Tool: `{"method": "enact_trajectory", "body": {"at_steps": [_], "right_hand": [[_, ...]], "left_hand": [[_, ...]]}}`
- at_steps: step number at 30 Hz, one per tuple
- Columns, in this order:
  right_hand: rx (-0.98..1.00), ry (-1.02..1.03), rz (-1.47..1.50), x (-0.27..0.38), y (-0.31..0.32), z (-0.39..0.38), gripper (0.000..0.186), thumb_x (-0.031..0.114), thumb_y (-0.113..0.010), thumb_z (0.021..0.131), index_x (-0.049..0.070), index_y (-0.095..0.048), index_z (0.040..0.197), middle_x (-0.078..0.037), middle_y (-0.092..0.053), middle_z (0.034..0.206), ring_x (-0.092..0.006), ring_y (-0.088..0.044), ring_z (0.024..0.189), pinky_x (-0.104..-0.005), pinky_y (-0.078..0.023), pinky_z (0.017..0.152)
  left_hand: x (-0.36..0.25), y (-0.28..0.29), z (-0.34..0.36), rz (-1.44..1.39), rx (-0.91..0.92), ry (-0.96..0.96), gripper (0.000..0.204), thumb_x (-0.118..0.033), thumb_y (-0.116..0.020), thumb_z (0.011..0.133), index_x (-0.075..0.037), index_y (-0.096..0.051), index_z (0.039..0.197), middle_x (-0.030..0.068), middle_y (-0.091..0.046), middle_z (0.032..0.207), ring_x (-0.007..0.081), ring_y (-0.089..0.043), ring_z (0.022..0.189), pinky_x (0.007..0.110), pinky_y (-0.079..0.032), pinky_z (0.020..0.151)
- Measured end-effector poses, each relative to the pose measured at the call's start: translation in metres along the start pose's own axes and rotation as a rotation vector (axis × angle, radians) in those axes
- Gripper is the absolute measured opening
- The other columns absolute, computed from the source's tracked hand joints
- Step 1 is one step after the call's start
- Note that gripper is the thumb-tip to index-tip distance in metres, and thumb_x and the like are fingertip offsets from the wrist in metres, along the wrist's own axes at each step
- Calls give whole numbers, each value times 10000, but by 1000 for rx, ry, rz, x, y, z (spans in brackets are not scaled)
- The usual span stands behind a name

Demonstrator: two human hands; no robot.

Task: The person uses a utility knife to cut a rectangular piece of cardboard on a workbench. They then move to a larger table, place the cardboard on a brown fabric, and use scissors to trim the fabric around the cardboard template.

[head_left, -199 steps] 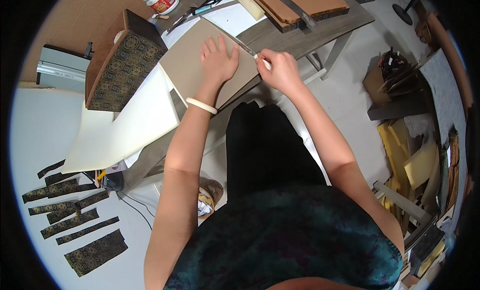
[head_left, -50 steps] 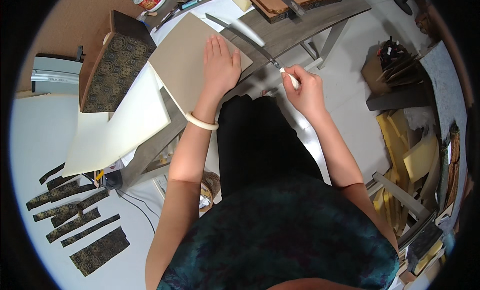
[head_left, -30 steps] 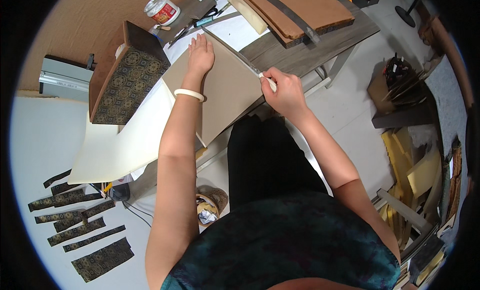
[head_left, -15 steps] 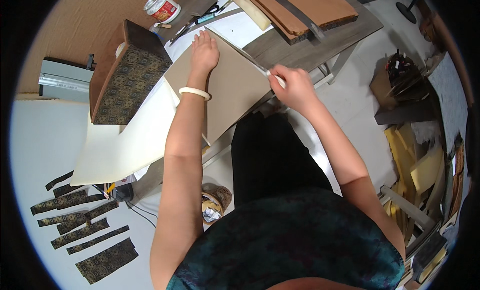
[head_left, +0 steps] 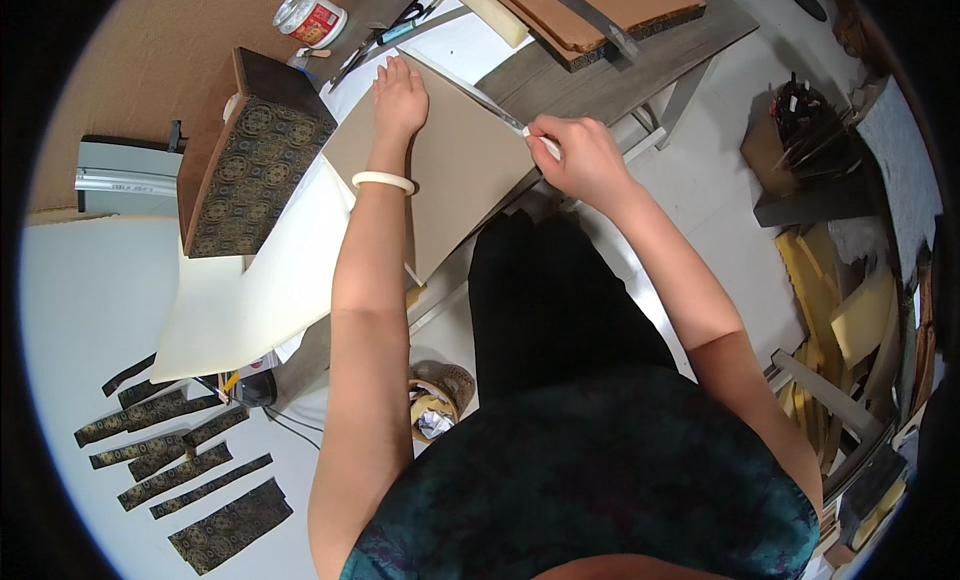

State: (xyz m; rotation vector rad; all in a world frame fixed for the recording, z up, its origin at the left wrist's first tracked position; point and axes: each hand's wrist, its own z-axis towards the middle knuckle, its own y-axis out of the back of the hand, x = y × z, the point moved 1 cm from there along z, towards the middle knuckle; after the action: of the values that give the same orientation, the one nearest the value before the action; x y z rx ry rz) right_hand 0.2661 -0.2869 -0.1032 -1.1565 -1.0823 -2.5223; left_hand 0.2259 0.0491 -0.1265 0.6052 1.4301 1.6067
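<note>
Both hands work the board (head_left: 455, 170). My left hand (head_left: 400, 95) lies flat on its far end, fingers spread, pinning it to the table (head_left: 610, 75). My right hand (head_left: 580, 155) is clenched on a white knife (head_left: 545, 145) at the board's right edge. I should press firmly and draw steadily along the ruler (head_left: 490, 105).

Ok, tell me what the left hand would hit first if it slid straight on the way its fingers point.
Probably the dark tools lying just past the grey board's far edge; the left hand lies flat, fingers pointing there.
</note>
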Motion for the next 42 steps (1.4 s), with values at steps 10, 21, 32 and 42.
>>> {"method": "enact_trajectory", "body": {"at_steps": [10,21,32,42], "right_hand": [[-60,-67,65,11,15,-15,57,85,-697,894,44,-699,934,-175,-713,773,-390,-691,713,-452,-543,627],[-355,-326,548,6,57,-56,114,82,-682,998,-10,-684,1064,43,-676,790,8,-519,651,-188,-378,554],[-394,-328,758,14,54,-85,278,203,-485,1120,8,-564,1302,-28,-635,959,-66,-525,762,-226,-437,689],[-405,-286,749,25,40,-99,237,221,-442,1134,34,-522,1255,-1,-533,916,-82,-448,788,-234,-404,740]], "left_hand": [[6,-3,3,-16,-13,-10,625,-353,-312,1084,28,-353,1578,236,-293,1664,410,-229,1560,475,-160,1285],[-42,34,5,-168,-118,-210,353,-120,-631,833,-120,-762,1161,173,-619,1387,410,-499,1329,463,-420,1127],[-40,78,24,-149,146,-574,296,-22,-574,968,-148,-604,1234,158,-674,1093,384,-600,1156,631,-241,1209],[-53,58,23,-65,190,-748,68,-26,-575,946,-76,-603,983,123,-607,925,361,-589,1020,643,-237,1217]]}}
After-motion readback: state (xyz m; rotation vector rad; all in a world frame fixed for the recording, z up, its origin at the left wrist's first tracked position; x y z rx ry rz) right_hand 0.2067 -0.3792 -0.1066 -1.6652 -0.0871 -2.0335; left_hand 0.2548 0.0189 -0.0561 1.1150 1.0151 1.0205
